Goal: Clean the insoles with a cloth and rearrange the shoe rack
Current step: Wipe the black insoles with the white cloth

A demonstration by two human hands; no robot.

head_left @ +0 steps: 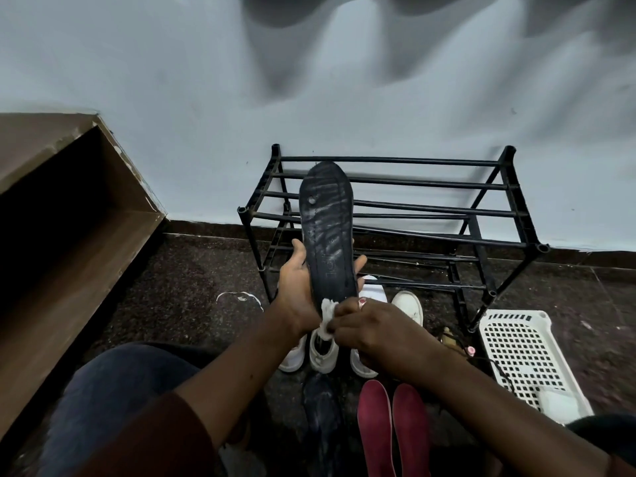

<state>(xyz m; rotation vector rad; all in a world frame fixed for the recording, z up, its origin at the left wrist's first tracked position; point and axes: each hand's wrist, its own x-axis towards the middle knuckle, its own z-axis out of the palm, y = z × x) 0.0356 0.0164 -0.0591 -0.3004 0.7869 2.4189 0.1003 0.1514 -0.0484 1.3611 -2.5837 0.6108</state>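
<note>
Your knee (113, 401) in the dark trousers and the maroon sleeve (165, 438) were closest to the lens, but the fingers were the real story. Your right hand (375, 325) had its fingers bunched together, pinching a white cloth (328, 309) against the lower end of the black insole (327, 228). Your left hand (299, 287) was cupped behind it, thumb hooked on one edge and fingertips curled over the other. That kept the insole upright in the air, in front of the shoe rack (413, 201). It showed pale streaks across most of its length; dust or wipe marks, I couldn't tell. If I were you I'd flatten the cloth out a bit so more of it touches, then go in long strokes from the end you were on up to the far tip. I'd also slide the left hand higher for backing, since a thin insole probably bends away under pressure. Farther out, the white shoes (323, 352) sat on the floor just under your hands. A pair of red insoles (392, 428) and another dark insole (320, 407) lay nearer you, likely next in line. A white basket (523, 356) stood beside the rack's right leg.
</note>
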